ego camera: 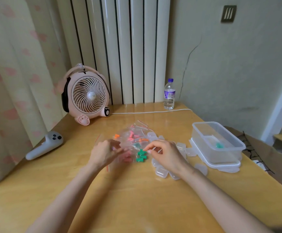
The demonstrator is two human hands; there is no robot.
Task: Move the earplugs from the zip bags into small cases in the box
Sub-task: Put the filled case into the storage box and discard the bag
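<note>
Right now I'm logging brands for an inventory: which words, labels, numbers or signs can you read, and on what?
Bottle label: purple, white print, too blurred to read.
Wall plate: three slanted bars, no words.
Fan, controller, box, zip bags: no text visible.
Nothing here can be quoted.

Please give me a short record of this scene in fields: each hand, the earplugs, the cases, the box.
left hand: grips a zip bag
right hand: fingertips at the green earplugs; whether it pinches one, I cannot tell
small cases: loose pile under and beside the right hand
box: open, something green inside
table: also bears a fan and a bottle
</note>
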